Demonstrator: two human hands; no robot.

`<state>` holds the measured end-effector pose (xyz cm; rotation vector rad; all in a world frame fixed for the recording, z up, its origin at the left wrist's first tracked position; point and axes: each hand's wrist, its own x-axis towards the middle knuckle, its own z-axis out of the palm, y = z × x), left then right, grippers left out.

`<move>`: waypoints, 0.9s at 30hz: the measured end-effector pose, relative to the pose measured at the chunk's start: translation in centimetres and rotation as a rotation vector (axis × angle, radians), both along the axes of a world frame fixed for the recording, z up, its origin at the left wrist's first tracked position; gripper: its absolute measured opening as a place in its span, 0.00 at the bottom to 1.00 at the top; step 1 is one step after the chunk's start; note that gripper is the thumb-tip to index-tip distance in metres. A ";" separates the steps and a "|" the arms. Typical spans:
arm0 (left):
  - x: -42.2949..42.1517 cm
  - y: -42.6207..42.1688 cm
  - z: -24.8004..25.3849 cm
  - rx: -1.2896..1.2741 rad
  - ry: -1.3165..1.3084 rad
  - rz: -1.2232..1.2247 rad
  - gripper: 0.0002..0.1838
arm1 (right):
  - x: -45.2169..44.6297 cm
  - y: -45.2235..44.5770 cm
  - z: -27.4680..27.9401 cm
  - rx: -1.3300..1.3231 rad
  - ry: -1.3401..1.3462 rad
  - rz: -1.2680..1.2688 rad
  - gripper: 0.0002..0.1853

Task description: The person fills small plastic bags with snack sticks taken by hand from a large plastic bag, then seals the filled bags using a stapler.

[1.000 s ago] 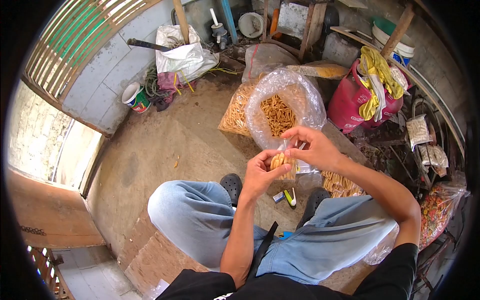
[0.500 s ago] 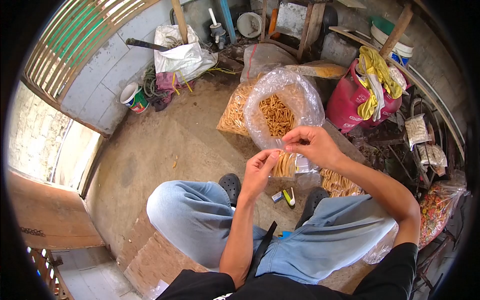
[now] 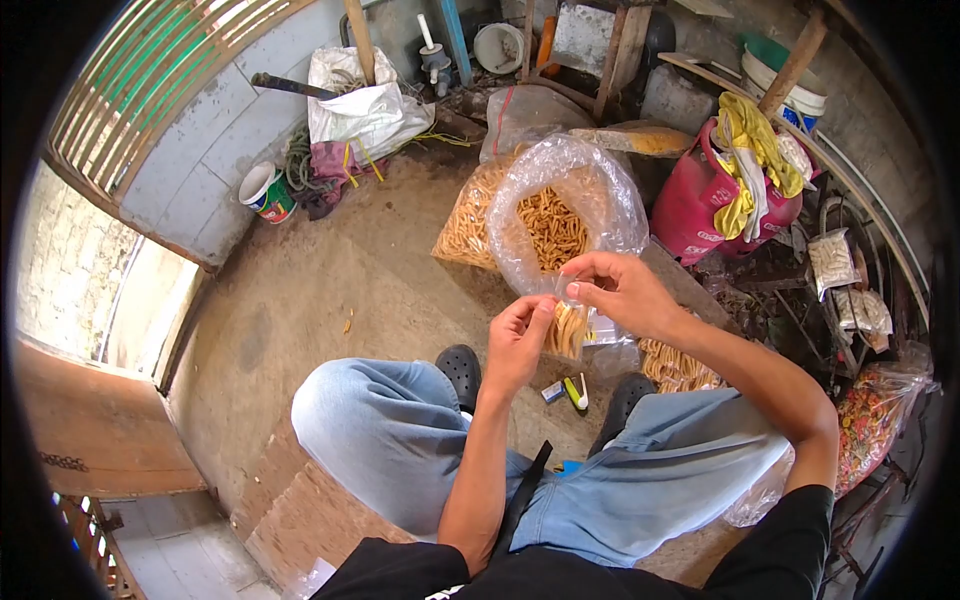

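Between my two hands hangs a small clear plastic bag (image 3: 568, 333) with pale brown snack sticks in its lower part. My left hand (image 3: 519, 342) is closed, thumb and fingers pinching the bag's upper left edge. On the other side, my right hand (image 3: 622, 292) pinches the bag's top between thumb and fingertips. Just beyond them stands a large open plastic sack (image 3: 510, 225) of snack sticks, its clear rim rolled outward. Packed snack sticks (image 3: 680, 366) lie under my right forearm. A green-and-white tool (image 3: 576, 393) and a small blue-and-white box (image 3: 553, 392) lie on the floor below.
A pink gas cylinder (image 3: 690, 195) with a yellow cloth (image 3: 745, 150) over it stands at the right. Further down is a bag of colourful snacks (image 3: 872, 425). A paint bucket (image 3: 268, 192) and a white sack (image 3: 372, 120) are by the far left wall.
The small bag has turned slightly and looks narrower. My right hand has shifted a little left, bringing its fingertips closer to my left hand at the bag's top.
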<state>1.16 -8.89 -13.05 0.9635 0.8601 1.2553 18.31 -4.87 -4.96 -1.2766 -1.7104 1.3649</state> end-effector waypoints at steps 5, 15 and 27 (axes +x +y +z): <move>-0.2 0.1 -0.1 0.001 0.030 0.017 0.12 | 0.5 0.1 0.0 0.022 -0.092 0.065 0.11; -0.6 -0.1 0.4 -0.103 -0.032 -0.242 0.12 | 1.1 0.7 -1.7 -0.140 0.062 0.240 0.06; -0.1 0.9 -2.3 -0.309 0.075 -0.355 0.13 | 4.5 5.1 -6.1 -0.254 -0.174 0.135 0.10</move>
